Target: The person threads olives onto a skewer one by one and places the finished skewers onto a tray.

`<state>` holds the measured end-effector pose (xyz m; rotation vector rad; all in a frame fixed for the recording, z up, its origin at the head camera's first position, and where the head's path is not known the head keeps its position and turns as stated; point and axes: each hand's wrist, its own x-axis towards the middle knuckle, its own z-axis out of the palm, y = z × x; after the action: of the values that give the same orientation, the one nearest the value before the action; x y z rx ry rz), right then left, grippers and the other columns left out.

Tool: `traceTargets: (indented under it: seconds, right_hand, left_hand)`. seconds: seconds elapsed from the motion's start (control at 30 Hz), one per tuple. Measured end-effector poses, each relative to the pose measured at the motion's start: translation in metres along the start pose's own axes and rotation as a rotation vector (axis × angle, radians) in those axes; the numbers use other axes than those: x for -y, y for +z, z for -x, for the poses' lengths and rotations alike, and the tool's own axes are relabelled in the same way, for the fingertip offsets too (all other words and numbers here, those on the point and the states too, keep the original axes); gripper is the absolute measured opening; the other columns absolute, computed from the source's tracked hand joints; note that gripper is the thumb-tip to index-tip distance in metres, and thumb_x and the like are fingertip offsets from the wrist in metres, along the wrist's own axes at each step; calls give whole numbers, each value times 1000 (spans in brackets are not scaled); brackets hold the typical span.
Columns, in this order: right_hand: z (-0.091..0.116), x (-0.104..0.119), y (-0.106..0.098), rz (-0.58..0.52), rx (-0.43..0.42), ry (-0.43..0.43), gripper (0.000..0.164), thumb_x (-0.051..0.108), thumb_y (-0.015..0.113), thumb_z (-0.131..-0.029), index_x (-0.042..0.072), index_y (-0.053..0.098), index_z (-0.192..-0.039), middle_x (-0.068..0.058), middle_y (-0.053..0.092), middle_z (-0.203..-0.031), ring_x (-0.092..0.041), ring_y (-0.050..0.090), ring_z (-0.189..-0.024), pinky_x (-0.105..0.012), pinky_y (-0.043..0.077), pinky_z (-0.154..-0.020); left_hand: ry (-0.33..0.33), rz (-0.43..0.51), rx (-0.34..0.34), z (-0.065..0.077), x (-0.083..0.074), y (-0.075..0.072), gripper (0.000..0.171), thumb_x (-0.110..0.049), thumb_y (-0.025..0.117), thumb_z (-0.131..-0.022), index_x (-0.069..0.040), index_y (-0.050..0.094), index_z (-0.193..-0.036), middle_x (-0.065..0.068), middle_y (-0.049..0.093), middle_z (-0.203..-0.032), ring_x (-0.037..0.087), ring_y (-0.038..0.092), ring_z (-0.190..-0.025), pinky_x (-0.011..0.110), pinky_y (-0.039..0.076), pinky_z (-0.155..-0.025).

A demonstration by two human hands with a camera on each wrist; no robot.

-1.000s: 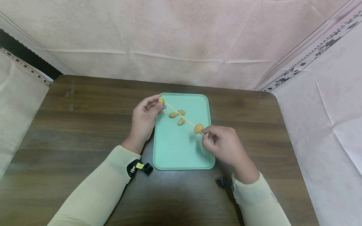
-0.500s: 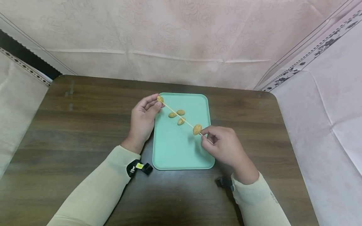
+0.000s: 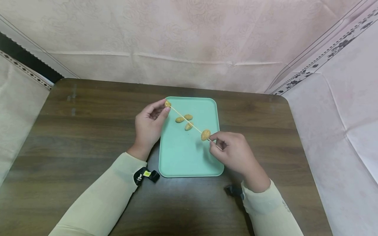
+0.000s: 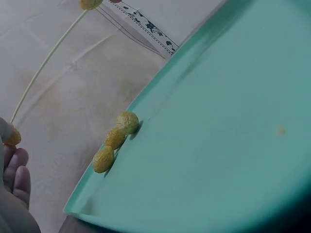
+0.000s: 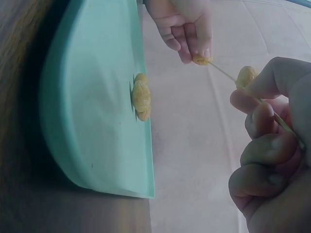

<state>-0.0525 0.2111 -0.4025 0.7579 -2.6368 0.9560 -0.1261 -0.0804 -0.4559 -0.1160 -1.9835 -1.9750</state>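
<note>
A thin pale skewer (image 3: pixel 187 120) slants over the tray between my two hands. At its far left end, the thumb and fingertips of my left hand (image 3: pixel 147 127) pinch a small wrinkled yellow-brown oval piece (image 3: pixel 168 103). My right hand (image 3: pixel 234 150) pinches the skewer near its lower end, its other fingers curled in, as the right wrist view shows. Just ahead of those fingertips, a larger oval piece (image 3: pixel 205 135) is on the skewer. Three similar loose pieces (image 4: pixel 115 138) lie close together on the mint-green tray (image 3: pixel 192 164), below the skewer.
The tray lies on a dark brown wooden table (image 3: pixel 88 131). Pale patterned cloth (image 3: pixel 177 39) hangs behind the table and along its sides. Both wrists wear black cameras on straps, the left one (image 3: pixel 153 176) close to the tray's near left corner.
The left hand's thumb and fingers have shifted slightly around the end piece. The skewer, the right hand and the loose pieces have stayed almost in place.
</note>
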Motion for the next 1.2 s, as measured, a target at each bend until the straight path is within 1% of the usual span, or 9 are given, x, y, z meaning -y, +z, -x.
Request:
traceTargets:
  seconds: [0.2, 0.33, 0.5, 0.63, 0.7, 0.8, 0.9, 1.07, 1.2]
  right_hand:
    - [0, 2, -1, -11, 14, 8, 15, 3, 75, -91, 11, 87, -95, 9, 55, -65, -4, 47, -61, -21, 45, -56]
    - [0, 2, -1, -3, 6, -8, 15, 2, 75, -90, 10, 87, -95, 8, 57, -66, -5, 47, -62, -20, 45, -57]
    - [1, 0, -1, -11, 3, -19, 17, 0, 75, -90, 10, 88, -96, 7, 58, -68, -5, 48, -62, -19, 44, -56]
    - [1, -1, 1, -25, 2, -19, 18, 0, 75, -91, 10, 88, -97, 6, 58, -69, -6, 48, -63, -20, 44, -57]
    - [0, 0, 2, -24, 8, -21, 17, 0, 76, -91, 9, 88, -99, 5, 59, -69, -7, 49, -64, -21, 45, -57]
    - [-1, 1, 5, -11, 13, -29, 16, 1, 76, -93, 8, 88, -101, 4, 60, -70, -8, 49, -65, -23, 47, -58]
    - [-2, 1, 7, 4, -6, -35, 15, 1, 77, -93, 7, 88, -101, 3, 59, -69, -8, 49, -64, -24, 47, -57]
    - [-2, 1, 7, 5, -36, -40, 14, 1, 78, -93, 7, 87, -101, 3, 59, -69, -8, 48, -64, -26, 47, -57]
    - [-2, 1, 8, 13, -39, -51, 15, 2, 76, -93, 7, 87, -102, 2, 60, -70, -8, 49, -64, -26, 48, -57]
  left_hand:
    - [83, -43, -15, 2, 1, -1, 27, -15, 87, -101, -9, 84, -128, 10, 81, -120, 14, 78, -101, 22, 65, -89]
    - [128, -99, -12, 2, 2, -2, 24, -18, 88, -100, -15, 87, -124, 3, 81, -117, 12, 77, -100, 23, 66, -89]
    - [145, -128, -1, 3, 1, -2, 22, -22, 89, -100, -19, 88, -121, -3, 81, -114, 12, 77, -102, 27, 66, -88]
    - [148, -158, 11, 7, -1, 1, 20, -19, 90, -98, -19, 89, -118, -2, 81, -112, 12, 76, -101, 26, 63, -84]
    - [176, -202, 55, 11, -4, 6, 21, -17, 91, -97, -17, 90, -118, -1, 82, -111, 13, 76, -101, 25, 62, -84]
    - [242, -267, 175, 22, -11, 18, 22, -16, 91, -97, -15, 89, -119, 0, 84, -112, 13, 78, -102, 26, 64, -85]
    - [304, -303, 277, 31, -19, 28, 23, -17, 90, -98, -14, 89, -121, 0, 85, -113, 14, 78, -101, 32, 67, -86]
    - [322, -313, 316, 39, -26, 35, 23, -18, 91, -98, -15, 89, -121, 0, 84, -111, 13, 75, -95, 41, 66, -81]
    - [330, -314, 356, 41, -28, 37, 24, -19, 89, -101, -14, 88, -124, 1, 83, -115, 13, 76, -96, 37, 66, -83]
